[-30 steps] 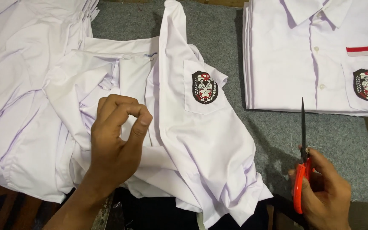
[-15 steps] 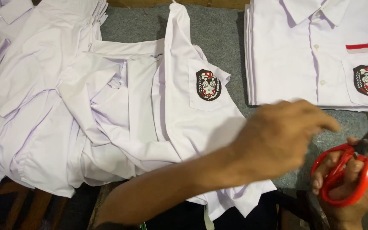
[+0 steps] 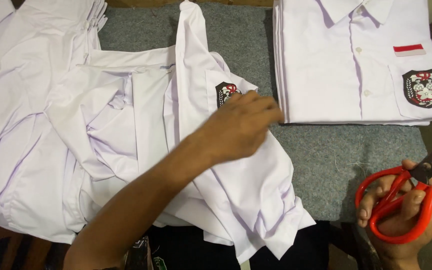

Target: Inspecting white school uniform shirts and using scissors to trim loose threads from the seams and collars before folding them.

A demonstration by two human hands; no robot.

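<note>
White cotton under the left hand (image 3: 241, 127): it lies palm down on the loose shirt (image 3: 196, 150), fingers held together and curled a little, covering part of the dark pocket badge (image 3: 224, 91). No pinch visible; whether the fingertips grip cloth, cannot tell.

Right hand (image 3: 401, 210) at bottom right, fingers through the red loops of the scissors (image 3: 406, 197), closed round them. Blades run off the right edge, so open or closed is not visible.

Loose shirt lies spread and crumpled mid-table on the grey felt table cover (image 3: 326, 155), collar end up at the far edge, hem hanging over the near edge. More loose white shirts (image 3: 31, 115) overlap it on the left.

Judgement: to handle the shirt well, keep the left palm flat to pin the front panel, and smooth wrinkles out toward the hem. Keep the scissor tips pointed away from the cloth and the left forearm, which crosses low over the near edge.

Edges and room:
- folded shirt stack (image 3: 356, 60) on the right, near the left fingertips, not touching
- bare felt strip between the stack and the loose shirt, widening toward the near edge by the right hand: best open room
- left side fully covered in cloth
- hem overhang could slide off if tugged
</note>
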